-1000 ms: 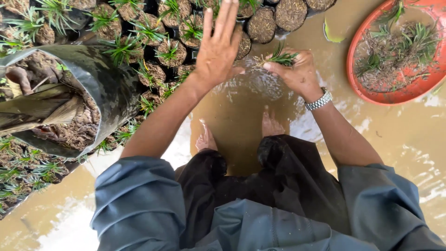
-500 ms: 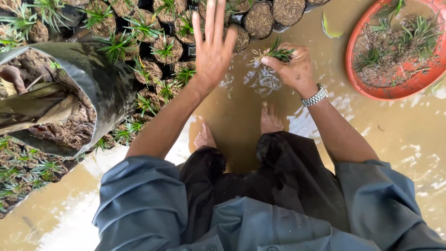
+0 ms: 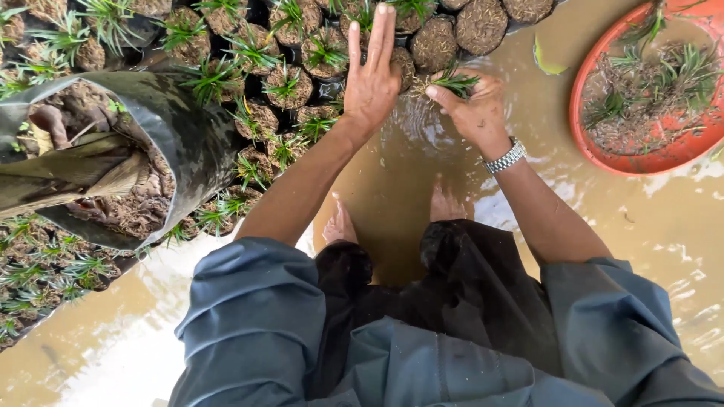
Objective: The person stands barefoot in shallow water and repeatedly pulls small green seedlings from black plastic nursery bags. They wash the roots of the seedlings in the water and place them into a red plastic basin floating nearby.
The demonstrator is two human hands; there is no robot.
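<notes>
- The left hand [image 3: 371,83] is spread flat, fingers straight and together, reaching toward the far rows of small soil-filled seedling pots [image 3: 286,83]; it grips nothing.
- The right hand [image 3: 471,109] is pinched around a grass seedling [image 3: 455,81], green blades poking out to the far side, just beside the left hand and right at the near edge of the pots.
- A metal wristwatch [image 3: 505,157] sits on the right wrist.
- Muddy brown water [image 3: 422,188] covers the ground; two bare feet [image 3: 445,203] stand in it.
- On the left, a large black grow bag [image 3: 177,139] of soil crowds against the pots.
- To the far right, an orange basin [image 3: 664,162] holds loose seedlings and roots, well apart from the hands.
</notes>
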